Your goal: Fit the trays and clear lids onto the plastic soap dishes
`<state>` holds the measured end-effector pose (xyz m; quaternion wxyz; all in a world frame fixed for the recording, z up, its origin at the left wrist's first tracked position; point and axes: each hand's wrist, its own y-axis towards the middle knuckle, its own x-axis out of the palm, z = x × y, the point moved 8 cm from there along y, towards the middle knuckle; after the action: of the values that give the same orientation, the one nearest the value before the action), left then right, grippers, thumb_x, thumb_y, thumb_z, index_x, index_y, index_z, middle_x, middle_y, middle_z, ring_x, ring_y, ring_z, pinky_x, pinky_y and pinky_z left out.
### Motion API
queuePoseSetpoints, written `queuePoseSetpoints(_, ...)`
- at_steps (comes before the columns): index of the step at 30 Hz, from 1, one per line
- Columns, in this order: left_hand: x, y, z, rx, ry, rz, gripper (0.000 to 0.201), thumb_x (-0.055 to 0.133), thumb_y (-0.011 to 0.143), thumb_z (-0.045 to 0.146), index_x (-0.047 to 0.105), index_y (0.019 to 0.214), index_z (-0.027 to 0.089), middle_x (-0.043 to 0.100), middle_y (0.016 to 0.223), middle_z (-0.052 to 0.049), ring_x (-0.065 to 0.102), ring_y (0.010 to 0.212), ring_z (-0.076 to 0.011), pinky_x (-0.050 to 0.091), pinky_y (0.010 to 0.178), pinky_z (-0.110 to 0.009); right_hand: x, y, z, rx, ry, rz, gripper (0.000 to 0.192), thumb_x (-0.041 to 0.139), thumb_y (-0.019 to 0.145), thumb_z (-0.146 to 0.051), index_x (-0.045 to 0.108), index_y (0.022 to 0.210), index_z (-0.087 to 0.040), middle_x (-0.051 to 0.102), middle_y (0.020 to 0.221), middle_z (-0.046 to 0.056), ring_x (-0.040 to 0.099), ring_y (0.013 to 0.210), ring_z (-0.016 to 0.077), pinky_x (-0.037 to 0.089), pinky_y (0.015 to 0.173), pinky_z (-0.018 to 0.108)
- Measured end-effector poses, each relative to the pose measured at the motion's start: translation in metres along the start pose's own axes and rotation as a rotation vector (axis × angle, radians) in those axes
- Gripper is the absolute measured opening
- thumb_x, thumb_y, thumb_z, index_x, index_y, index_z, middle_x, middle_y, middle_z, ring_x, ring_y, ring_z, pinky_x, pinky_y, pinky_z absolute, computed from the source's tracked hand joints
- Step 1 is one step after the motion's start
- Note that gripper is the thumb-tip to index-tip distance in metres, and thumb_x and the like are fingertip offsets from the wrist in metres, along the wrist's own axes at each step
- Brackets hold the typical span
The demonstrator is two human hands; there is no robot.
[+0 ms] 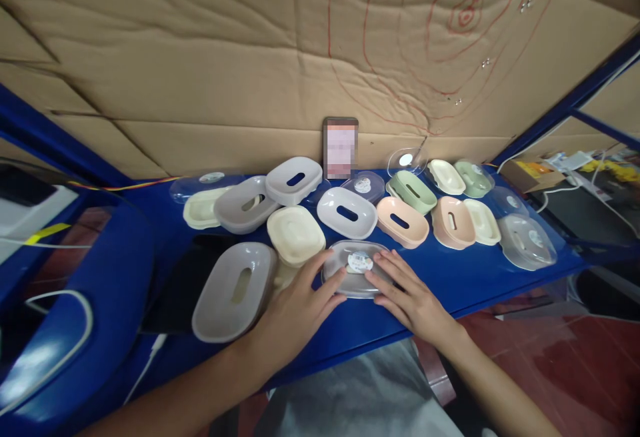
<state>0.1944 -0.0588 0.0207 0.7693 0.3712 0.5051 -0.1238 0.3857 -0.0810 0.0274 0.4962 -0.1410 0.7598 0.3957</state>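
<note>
A clear plastic lid with a round sticker [356, 263] lies near the front edge of the blue table [465, 277]. My left hand [295, 307] rests flat at its left side, fingers spread and touching its rim. My right hand [407, 293] presses on its right side, fingers laid over the edge. Just left of my left hand lies a grey oval soap-dish tray with a slot [235, 290]. A cream tray [296, 233] sits right behind my left hand.
Several soap-dish trays in white [347, 212], pink [403, 221], green [413, 191] and cream, plus clear lids [526, 241], are spread over the table. A phone [341, 148] leans on the cardboard wall [250, 57] behind. Boxes and cables lie at the far right.
</note>
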Motion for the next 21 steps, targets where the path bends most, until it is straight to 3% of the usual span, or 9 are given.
queuePoseSetpoints(3,0.000,0.000,0.000,0.009,0.018,0.013,0.037,0.051,0.112,0.039,0.060,0.143,0.020,0.059,0.150,-0.018,0.066,0.137,-0.0305,0.066,0.100,-0.041,0.003,0.001,0.002,0.031,0.037,-0.032,0.079,0.066,0.105,-0.022,0.027,0.173,-0.033,0.048,0.169,0.011,0.040,0.160,0.0306,0.038,0.129,0.061)
queuePoseSetpoints(7,-0.001,0.001,0.000,0.019,0.015,0.020,0.038,0.052,0.112,0.036,0.059,0.145,0.019,0.059,0.150,-0.018,0.066,0.136,-0.0311,0.066,0.100,-0.042,0.007,0.000,0.014,0.167,0.078,-0.055,0.083,0.073,0.101,-0.030,0.031,0.172,-0.037,0.025,0.180,0.011,0.025,0.166,0.0360,0.041,0.127,0.062)
queuePoseSetpoints(9,-0.002,0.001,0.002,0.039,0.025,0.021,0.037,0.052,0.112,0.035,0.059,0.145,0.019,0.060,0.149,-0.018,0.066,0.136,-0.0317,0.065,0.100,-0.043,0.010,-0.003,0.021,0.232,0.114,-0.072,0.080,0.073,0.101,-0.033,0.034,0.171,-0.038,0.019,0.181,0.011,0.025,0.166,0.0357,0.043,0.126,0.059)
queuePoseSetpoints(13,-0.009,0.003,0.005,0.022,0.003,0.029,0.039,0.055,0.110,0.036,0.059,0.145,0.019,0.060,0.148,-0.019,0.068,0.131,-0.0327,0.066,0.096,-0.044,0.010,-0.007,0.024,0.249,0.133,-0.050,0.074,0.072,0.102,-0.035,0.038,0.169,-0.039,0.025,0.179,0.010,0.036,0.162,0.0332,0.046,0.126,0.055)
queuePoseSetpoints(16,-0.018,0.005,0.011,0.039,0.017,0.073,0.038,0.059,0.107,0.031,0.060,0.144,0.020,0.059,0.149,-0.019,0.066,0.132,-0.0337,0.062,0.103,-0.049,0.004,-0.008,0.023,0.254,0.092,-0.027,0.072,0.071,0.103,-0.036,0.039,0.168,-0.039,0.027,0.178,0.011,0.038,0.161,0.0336,0.049,0.124,0.054)
queuePoseSetpoints(21,-0.020,0.005,0.022,0.155,-0.003,0.056,0.045,0.068,0.102,0.038,0.062,0.143,0.020,0.057,0.153,-0.020,0.058,0.139,-0.0381,0.055,0.111,-0.057,-0.003,-0.003,0.020,0.116,0.128,-0.150,0.066,0.055,0.110,-0.048,0.034,0.171,-0.034,0.036,0.176,0.010,0.038,0.161,0.0327,0.043,0.127,0.056)
